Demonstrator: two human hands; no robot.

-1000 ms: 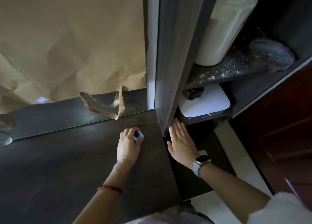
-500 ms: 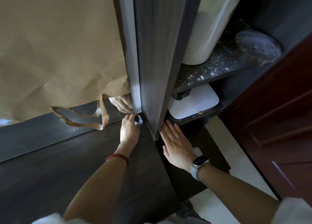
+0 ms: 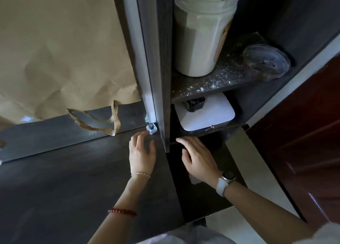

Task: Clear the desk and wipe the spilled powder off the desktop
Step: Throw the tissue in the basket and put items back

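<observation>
Left hand (image 3: pixel 142 152) has released the small clear bottle (image 3: pixel 151 128), which a second ago sat in its grip; the bottle now stands in the desktop (image 3: pixel 64 188) corner against the upright panel (image 3: pixel 161 69). Fingers relaxed, empty. Right hand (image 3: pixel 199 160) remains flat, holding nothing. Spilled powder (image 3: pixel 220 76) lies on the shelf beside the jar (image 3: pixel 202 32).

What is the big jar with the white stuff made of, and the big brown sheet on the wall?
The jar looks like clear plastic, perhaps glass: the white powder shows through its walls. The brown sheet looks like matte kraft paper: it is creased and wrinkled.
</observation>
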